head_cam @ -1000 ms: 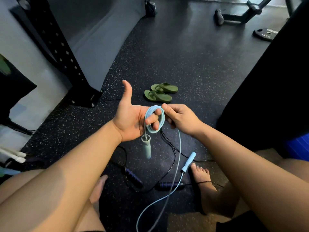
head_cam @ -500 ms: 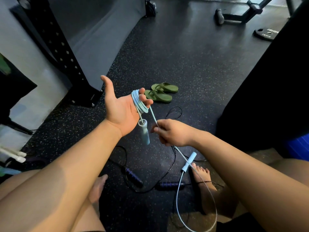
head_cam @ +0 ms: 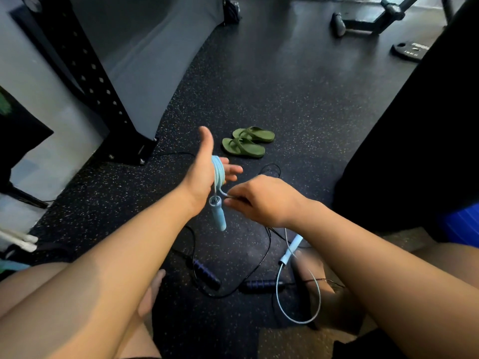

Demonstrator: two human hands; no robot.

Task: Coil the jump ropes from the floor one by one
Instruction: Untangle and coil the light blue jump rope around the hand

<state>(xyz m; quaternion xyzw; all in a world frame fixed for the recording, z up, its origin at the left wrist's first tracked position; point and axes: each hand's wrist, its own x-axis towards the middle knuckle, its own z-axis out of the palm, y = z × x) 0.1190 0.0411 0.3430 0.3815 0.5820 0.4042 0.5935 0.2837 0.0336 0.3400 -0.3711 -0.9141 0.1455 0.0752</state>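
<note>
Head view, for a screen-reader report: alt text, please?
The left hand, fingers straight, carries coils of the light blue jump rope wound round it, while the right hand pinches the rope's free length. A black jump rope and green sandals lie on the speckled floor.

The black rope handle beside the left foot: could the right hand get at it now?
Likely not at once. Nothing covers the black handle on the floor, but the right hand is pinching the light blue rope wound round the left hand, so it would have to let go first.
</note>
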